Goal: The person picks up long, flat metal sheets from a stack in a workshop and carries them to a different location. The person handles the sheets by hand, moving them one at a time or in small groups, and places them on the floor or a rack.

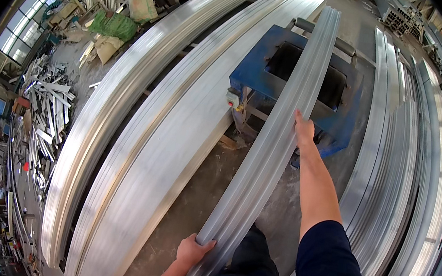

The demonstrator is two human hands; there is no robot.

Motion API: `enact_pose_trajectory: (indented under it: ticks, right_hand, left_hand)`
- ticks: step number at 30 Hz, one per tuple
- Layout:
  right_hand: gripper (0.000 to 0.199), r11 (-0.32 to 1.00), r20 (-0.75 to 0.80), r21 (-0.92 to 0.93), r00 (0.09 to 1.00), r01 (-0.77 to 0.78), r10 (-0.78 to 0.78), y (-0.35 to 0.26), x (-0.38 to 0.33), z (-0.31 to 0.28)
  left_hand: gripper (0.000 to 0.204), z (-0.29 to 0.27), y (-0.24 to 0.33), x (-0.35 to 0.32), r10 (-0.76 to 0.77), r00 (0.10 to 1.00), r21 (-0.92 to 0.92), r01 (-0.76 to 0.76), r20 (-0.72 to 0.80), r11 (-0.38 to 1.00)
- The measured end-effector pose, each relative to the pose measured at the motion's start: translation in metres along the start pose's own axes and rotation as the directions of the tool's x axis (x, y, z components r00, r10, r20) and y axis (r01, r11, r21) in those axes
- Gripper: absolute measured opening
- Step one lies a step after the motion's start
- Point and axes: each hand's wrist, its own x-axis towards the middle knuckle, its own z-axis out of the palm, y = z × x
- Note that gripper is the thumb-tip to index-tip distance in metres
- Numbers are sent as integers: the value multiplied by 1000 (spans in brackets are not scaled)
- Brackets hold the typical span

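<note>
A long, ribbed metal profile point(274, 136) runs from close to my body up and away over a blue machine point(256, 59). Low in the view, my left hand point(195, 250) grips the profile's left edge, its thumb lying over the top face. Farther along, my right hand point(304, 129) clasps the right edge, thumb up at the rim. The other fingers of both hands are hidden below the profile. Two dark openings show in the machine's top, one on each side of the profile, and a roller point(344, 46) sits beyond them.
Long stacks of silvery profiles point(177, 132) lie on my left, with another curved-looking stack point(122, 86) beyond. More profiles point(381, 153) line my right. A small control box point(232, 99) with a red button hangs at the machine's near left corner. Scrap pieces point(49, 110) litter the far left floor.
</note>
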Motion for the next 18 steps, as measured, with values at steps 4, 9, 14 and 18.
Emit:
enact_pose_trajectory:
  ticks: [4, 9, 14, 18]
  right_hand:
    - [74, 997, 16, 54, 998, 53, -54, 30, -64, 5]
    - [72, 997, -37, 20, 996, 80, -80, 97, -176, 27]
    - [74, 995, 75, 98, 997, -3, -4, 145, -359, 55]
    - [75, 998, 35, 48, 999, -39, 37, 213, -481, 56]
  left_hand:
    - [69, 7, -70, -8, -18, 1000, 55, 17, 20, 998]
    - [71, 27, -206, -38, -1, 1000, 91, 1, 0, 996]
    - [74, 40, -379, -97, -55, 998, 135, 55, -7, 989]
    - [74, 36, -485, -169, -72, 997, 195, 69, 12, 978]
